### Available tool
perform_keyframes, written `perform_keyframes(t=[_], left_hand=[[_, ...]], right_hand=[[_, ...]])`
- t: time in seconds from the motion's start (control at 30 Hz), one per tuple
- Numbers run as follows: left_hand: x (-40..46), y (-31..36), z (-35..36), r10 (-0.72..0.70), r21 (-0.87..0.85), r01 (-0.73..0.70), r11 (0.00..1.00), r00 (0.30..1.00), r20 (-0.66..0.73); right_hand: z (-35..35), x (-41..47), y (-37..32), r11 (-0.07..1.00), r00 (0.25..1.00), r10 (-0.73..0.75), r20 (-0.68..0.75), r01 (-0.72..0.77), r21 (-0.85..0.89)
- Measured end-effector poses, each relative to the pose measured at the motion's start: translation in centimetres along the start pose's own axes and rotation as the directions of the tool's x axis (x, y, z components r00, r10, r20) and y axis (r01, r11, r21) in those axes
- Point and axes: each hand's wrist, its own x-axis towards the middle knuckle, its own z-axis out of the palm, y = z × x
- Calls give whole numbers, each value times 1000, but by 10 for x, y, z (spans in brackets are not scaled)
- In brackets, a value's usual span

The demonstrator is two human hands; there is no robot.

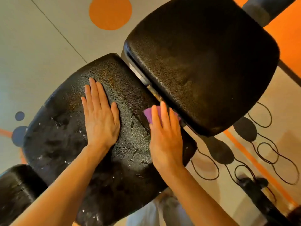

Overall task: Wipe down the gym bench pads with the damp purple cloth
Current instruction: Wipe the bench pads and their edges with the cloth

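Observation:
Two black textured bench pads fill the view. The near seat pad [65, 136] is wet, with droplets and streaks. The far back pad [203, 70] looks dry, with faint smears. My left hand [101, 116] lies flat on the seat pad, fingers together, holding nothing. My right hand [164, 136] presses the purple cloth [149, 114] flat against the seat pad's right edge, close to the gap between the pads. Most of the cloth is hidden under my fingers.
A metal hinge [140, 77] shows in the gap between the pads. A black roller pad [14, 190] sits at the lower left. The floor is grey with an orange circle [110, 12] and an orange stripe [254, 162]. A dark frame foot [257, 191] stands lower right.

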Motion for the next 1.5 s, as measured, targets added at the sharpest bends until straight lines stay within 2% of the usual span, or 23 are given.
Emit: perform_keyframes(t=[0.1,0.17,0.27,0.33,0.4,0.5,0.6,0.73,0.8,0.93,1.0,1.07,1.13,1.2,1.3,1.4,1.5], left_hand=[[0,-2,2,10,27,-10,1000,1000,3],[0,-3,3,22,26,-23,999,1000,3],[0,-3,2,26,15,-26,1000,1000,2],[-1,-4,3,30,16,-30,999,1000,-5],[1,-4,3,34,9,-33,999,999,-16],[0,-4,4,32,-1,-32,1000,999,-11],[0,-5,3,33,1,-33,999,999,-9],[0,-5,4,40,-5,-40,999,999,-4],[0,-4,2,29,-2,-29,1000,1000,-1],[2,-6,2,47,-15,-46,999,999,7],[2,-9,-1,58,-56,-57,997,998,6],[0,-11,-5,86,-106,-84,991,996,18],[-7,-12,-12,130,-117,-127,985,991,19],[-22,-11,-16,197,-106,-193,976,980,30],[-48,-9,-19,276,-115,-266,957,958,76],[-73,-9,-13,336,-113,-322,940,933,132],[-85,-9,-6,330,-100,-317,943,929,167]], right_hand=[[12,55,-50,995,997,-71,2,71,65],[10,45,-36,997,997,-74,12,74,11],[-8,-37,25,994,998,58,-2,-58,-96],[-18,-72,44,980,985,171,-29,-173,-98],[-9,-47,29,973,975,216,-57,-219,-71],[7,30,-26,988,983,155,-102,-154,19],[3,34,-18,993,991,113,-64,-115,-26],[-22,-53,41,948,948,309,-75,-313,-49],[-17,-41,36,937,936,347,-54,-348,-6],[3,31,-17,971,976,210,-51,-202,129],[-2,23,-3,983,986,163,-39,-159,93],[-10,-21,28,975,972,222,-73,-219,44],[-17,-56,45,957,953,285,-107,-275,95],[-12,-56,48,941,941,315,-124,-292,169],[-1,-54,35,928,920,359,-159,-333,168],[13,-107,4,962,957,271,-102,-267,54],[17,-140,-9,998,998,55,-21,-56,-35]])
